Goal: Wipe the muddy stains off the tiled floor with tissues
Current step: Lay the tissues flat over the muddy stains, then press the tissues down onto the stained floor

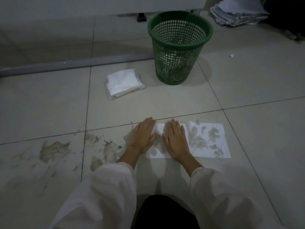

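Both hands flat, fingers straight, gripping nothing: left hand (143, 135) presses the left end of the spread tissue (189, 140) on the tiled floor (247, 90), right hand (176, 139) just beside it near the middle. Tissue's right half soaked through with mud; muddy stains (54, 150) lie uncovered to the left. Judged thin, limp and tear-prone when wet, so best gathered from its dry white edges.

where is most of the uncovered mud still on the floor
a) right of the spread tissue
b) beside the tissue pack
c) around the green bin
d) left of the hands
d: the bare mud stains lie on the tiles left of the left hand, while the spread tissue covers the patch to the right.
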